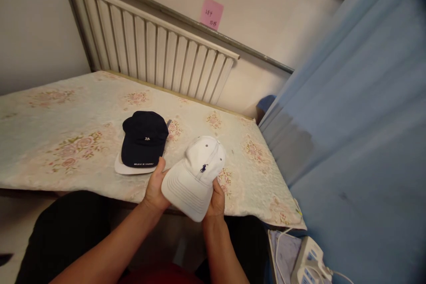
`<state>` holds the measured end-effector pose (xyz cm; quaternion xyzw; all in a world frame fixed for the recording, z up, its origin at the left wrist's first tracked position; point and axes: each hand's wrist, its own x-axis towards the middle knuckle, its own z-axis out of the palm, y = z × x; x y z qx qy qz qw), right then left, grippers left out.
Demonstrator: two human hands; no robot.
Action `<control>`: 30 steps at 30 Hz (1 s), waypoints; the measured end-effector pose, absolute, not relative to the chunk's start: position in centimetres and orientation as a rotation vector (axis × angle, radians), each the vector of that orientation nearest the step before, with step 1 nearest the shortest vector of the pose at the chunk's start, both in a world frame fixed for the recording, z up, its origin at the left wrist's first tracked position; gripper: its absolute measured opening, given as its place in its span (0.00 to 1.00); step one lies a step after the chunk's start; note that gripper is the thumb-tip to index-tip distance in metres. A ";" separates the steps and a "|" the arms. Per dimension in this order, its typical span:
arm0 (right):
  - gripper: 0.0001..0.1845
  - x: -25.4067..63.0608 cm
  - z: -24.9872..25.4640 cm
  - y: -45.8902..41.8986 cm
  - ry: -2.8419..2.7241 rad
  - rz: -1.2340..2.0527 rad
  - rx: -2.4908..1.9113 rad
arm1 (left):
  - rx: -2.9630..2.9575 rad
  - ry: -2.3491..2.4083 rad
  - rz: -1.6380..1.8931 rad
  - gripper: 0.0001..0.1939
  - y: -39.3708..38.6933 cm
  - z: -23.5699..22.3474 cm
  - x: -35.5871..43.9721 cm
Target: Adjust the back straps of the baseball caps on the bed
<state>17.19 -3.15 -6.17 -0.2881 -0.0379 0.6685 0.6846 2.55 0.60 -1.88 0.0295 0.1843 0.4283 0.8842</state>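
Observation:
A white baseball cap (190, 186) with a small dark embroidered figure is held between my two hands, its brim tilted toward me. My left hand (156, 188) grips the brim's left side, thumb pointing up and the other fingers hidden beneath. On the right side, my right hand (216, 199) has its thumb against the cap where brim meets crown, with its fingers underneath. Left of it, a black cap (145, 135) with white lettering along its brim lies stacked on a cap with a white brim (128, 168).
The caps are over a table with a floral padded cover (80, 151). A white radiator (156, 49) and a pink note (211, 14) are on the wall behind. At right hang blue curtains (353, 111); a white power strip (309, 262) with cords sits below.

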 end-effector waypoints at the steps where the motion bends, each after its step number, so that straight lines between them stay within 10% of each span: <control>1: 0.20 17.2 -6.2 -3.2 -0.105 1.514 -0.650 | 0.063 0.392 0.860 0.38 0.6 -2.0 2.5; 16: 0.31 16.7 -7.0 -4.3 -0.420 1.468 -0.950 | 0.098 0.382 0.641 0.31 -0.2 -2.5 3.3; 30: 0.23 19.7 -6.3 -5.2 -0.859 0.770 -1.404 | 0.165 0.564 0.728 0.22 -0.2 -0.9 5.7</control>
